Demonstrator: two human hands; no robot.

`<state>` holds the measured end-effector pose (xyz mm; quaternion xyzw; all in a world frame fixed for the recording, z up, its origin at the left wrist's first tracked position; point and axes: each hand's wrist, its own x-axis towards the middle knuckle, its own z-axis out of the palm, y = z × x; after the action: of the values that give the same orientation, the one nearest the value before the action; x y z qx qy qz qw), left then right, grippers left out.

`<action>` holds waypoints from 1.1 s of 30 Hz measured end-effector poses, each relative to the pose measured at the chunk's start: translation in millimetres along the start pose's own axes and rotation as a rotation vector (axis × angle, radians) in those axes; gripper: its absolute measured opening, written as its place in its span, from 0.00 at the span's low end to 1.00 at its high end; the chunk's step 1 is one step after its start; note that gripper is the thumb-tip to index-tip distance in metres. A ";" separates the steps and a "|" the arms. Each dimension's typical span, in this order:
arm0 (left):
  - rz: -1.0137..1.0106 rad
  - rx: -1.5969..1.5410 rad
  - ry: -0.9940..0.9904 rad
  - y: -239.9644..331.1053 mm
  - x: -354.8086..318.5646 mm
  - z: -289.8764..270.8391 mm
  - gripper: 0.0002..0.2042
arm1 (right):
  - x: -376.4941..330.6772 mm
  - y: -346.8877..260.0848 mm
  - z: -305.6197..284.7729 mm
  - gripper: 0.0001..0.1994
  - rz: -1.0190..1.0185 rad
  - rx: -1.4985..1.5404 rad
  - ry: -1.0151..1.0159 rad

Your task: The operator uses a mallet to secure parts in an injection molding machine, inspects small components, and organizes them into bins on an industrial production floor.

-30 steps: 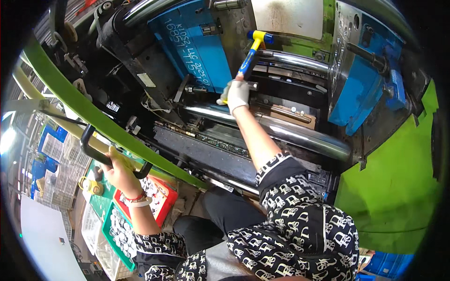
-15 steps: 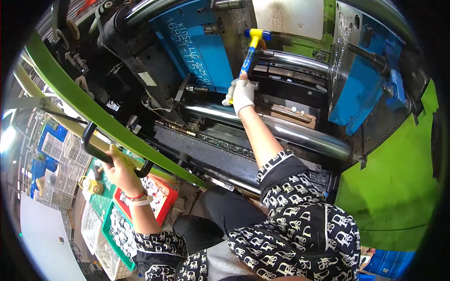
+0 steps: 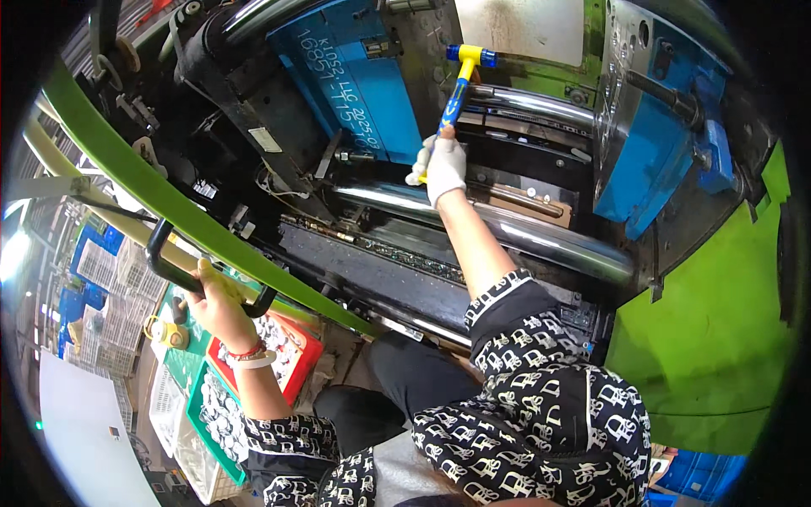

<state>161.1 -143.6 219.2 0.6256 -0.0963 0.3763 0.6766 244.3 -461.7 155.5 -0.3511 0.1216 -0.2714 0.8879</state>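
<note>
Right hand up inside the machine, mallet raised; left hand clamped on the door handle.

The gloved right hand [image 3: 443,166] has its grip closed around the lower end of the mallet [image 3: 460,80], whose shaft runs up and away from the fist to a head sitting just above the shiny steel bar [image 3: 507,228]. Yellow shaft with blue marking, blue-capped yellow head. The bare left hand [image 3: 218,302] is wrapped tight on the black handle [image 3: 169,266] beside the green frame [image 3: 169,203].

Green machine housing [image 3: 701,338], crates [image 3: 101,262] stacked below.
</note>
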 end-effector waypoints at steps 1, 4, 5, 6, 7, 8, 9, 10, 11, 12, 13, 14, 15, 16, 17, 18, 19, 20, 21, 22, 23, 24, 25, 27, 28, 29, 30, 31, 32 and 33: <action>-0.001 -0.016 0.000 0.0 -0.1 0.0 0.06 | -0.5 -2.2 -4.6 0.25 -0.042 -0.003 0.069; -0.005 -0.007 -0.006 1.2 -0.8 0.3 0.07 | 2.3 -14.6 -16.5 0.26 -0.189 0.047 0.102; -0.014 -0.028 -0.008 1.8 -0.8 0.9 0.06 | 5.7 -20.9 -19.1 0.26 -0.287 0.069 0.093; 0.000 -0.016 -0.008 2.4 -0.8 1.5 0.06 | 10.8 -28.2 -19.8 0.26 -0.359 0.053 0.136; 0.008 -0.019 -0.012 2.8 -1.0 2.1 0.06 | 16.2 -36.0 -21.0 0.25 -0.460 0.078 0.118; 0.012 -0.036 -0.016 3.0 -1.1 2.7 0.07 | 21.6 -42.3 -21.2 0.24 -0.476 0.093 0.173; 0.017 -0.030 -0.009 2.9 -1.0 3.2 0.07 | 27.5 -47.8 -20.2 0.24 -0.533 0.104 0.162; 0.005 -0.037 0.005 2.8 -0.9 3.5 0.08 | 32.9 -50.2 -17.5 0.24 -0.552 0.132 0.178; -0.004 -0.056 0.017 2.4 -0.6 3.7 0.08 | 38.3 -50.7 -13.5 0.24 -0.548 0.164 0.199; -0.008 -0.043 0.033 1.9 -0.5 3.6 0.07 | 43.1 -48.1 -7.8 0.23 -0.505 0.183 0.186; 0.000 -0.034 0.046 1.3 0.0 3.3 0.07 | 47.6 -43.8 -1.4 0.23 -0.545 0.200 0.225; -0.007 -0.043 0.039 0.9 0.3 2.6 0.08 | 51.2 -39.2 3.2 0.23 -0.416 0.225 0.168; -0.015 -0.046 0.028 0.7 0.3 1.7 0.08 | 54.3 -33.9 7.7 0.22 -0.257 0.120 0.139; -0.015 -0.038 0.029 0.8 0.4 0.7 0.08 | 56.3 -32.0 6.5 0.21 -0.189 -0.030 0.108; -0.028 -0.038 0.034 0.8 0.2 0.1 0.08 | 58.0 -29.1 6.3 0.21 -0.080 -0.174 -0.003; -0.051 -0.057 0.026 1.0 0.6 -0.1 0.07 | 59.7 -32.1 -1.0 0.21 -0.063 -0.136 0.022; -0.049 -0.038 0.024 0.8 -0.2 0.0 0.07 | 61.0 -34.7 -7.6 0.22 -0.100 -0.171 0.061; -0.033 -0.018 0.030 1.6 0.4 -0.2 0.07 | 61.6 -39.0 -15.9 0.22 -0.078 -0.083 -0.005; -0.013 0.004 0.039 2.1 0.1 0.4 0.07 | 61.5 -43.6 -23.6 0.23 -0.122 -0.018 0.040; -0.027 -0.040 0.033 2.6 -0.5 1.0 0.06 | 62.8 -47.6 -26.7 0.24 -0.177 0.030 0.053; -0.026 -0.030 0.041 3.5 -0.8 1.9 0.06 | 62.7 -50.9 -28.9 0.24 -0.232 0.072 0.045; -0.029 -0.039 0.041 4.3 -1.3 3.0 0.06 | 63.1 -52.6 -27.2 0.24 -0.295 0.135 0.148; -0.032 -0.049 0.039 5.1 -1.6 4.2 0.06 | 62.6 -52.6 -23.1 0.24 -0.406 0.211 0.125; -0.009 -0.037 0.067 5.1 -2.4 7.3 0.07 | 60.2 -47.0 -7.9 0.25 -0.381 0.221 0.175; 0.020 -0.040 0.075 4.9 -2.3 8.3 0.09 | 57.8 -43.4 -0.3 0.25 -0.501 0.229 0.184; 0.013 -0.028 0.099 4.5 -2.4 8.9 0.09 | 54.7 -39.1 7.5 0.24 -0.350 0.096 0.216; 0.014 -0.029 0.099 4.2 -2.3 8.7 0.09 | 50.7 -36.7 12.2 0.24 -0.193 -0.012 0.096; 0.015 -0.043 0.086 3.8 -2.1 8.3 0.09 | 46.9 -36.8 13.8 0.24 0.025 -0.147 -0.004; 0.007 -0.024 0.090 3.3 -1.6 7.5 0.09 | 43.2 -37.7 14.0 0.23 0.034 -0.076 0.036; 0.010 -0.047 0.071 2.9 -0.4 6.6 0.08 | 39.8 -42.1 8.6 0.22 0.006 -0.041 0.028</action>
<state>161.3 -150.0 222.5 0.5953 -0.0842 0.3991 0.6922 263.9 -505.0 189.7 -0.3651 0.1408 -0.2711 0.8794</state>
